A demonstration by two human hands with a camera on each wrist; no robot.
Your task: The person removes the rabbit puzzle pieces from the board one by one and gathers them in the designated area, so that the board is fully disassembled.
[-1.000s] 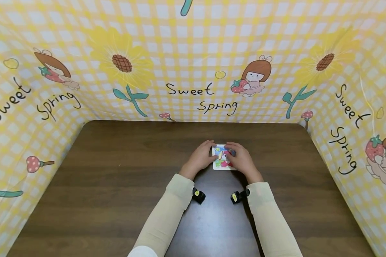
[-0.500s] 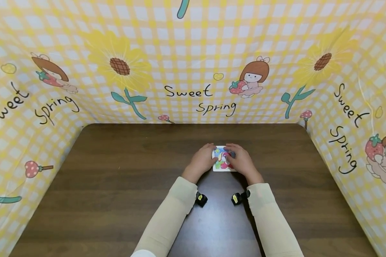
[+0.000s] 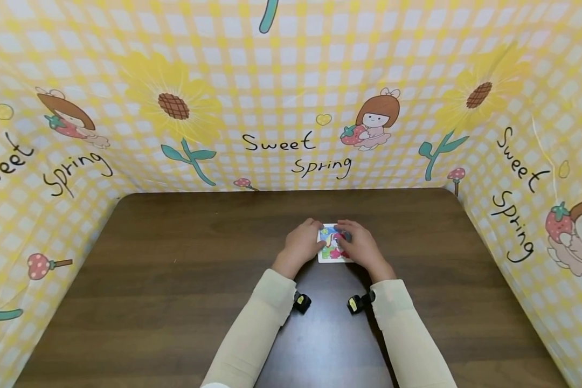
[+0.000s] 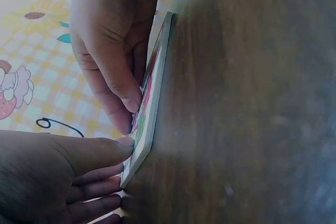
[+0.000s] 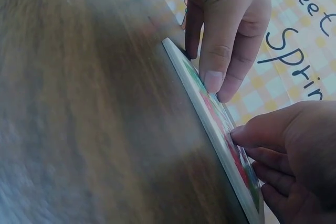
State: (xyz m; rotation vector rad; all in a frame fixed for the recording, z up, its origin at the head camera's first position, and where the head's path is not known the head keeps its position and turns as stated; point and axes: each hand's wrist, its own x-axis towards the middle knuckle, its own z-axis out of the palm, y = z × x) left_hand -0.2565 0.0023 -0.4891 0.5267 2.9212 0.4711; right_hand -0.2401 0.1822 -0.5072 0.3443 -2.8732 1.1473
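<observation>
A small square picture board with a pale border and a colourful cartoon lies flat on the brown table. My left hand holds its left side, the thumb on the face near the border and the fingers along the edge. From the right, my right hand covers part of the picture. Its thumb touches the face while its fingers bend down at the far right side. A dark patch shows under the right fingers; I cannot tell whether it is a separate piece. The board's thick pale edge shows in the right wrist view.
The wood-grained table extends around the board on all sides. Yellow checked cloth with flowers and lettering walls it at the back and both sides. Black wrist cameras sit at both cuffs, the left camera and right camera.
The head view has tilted slightly, so the whole scene sits a little lower. Both hands stay at the board, with the right thumb and fingers shifting only a little over the picture.
</observation>
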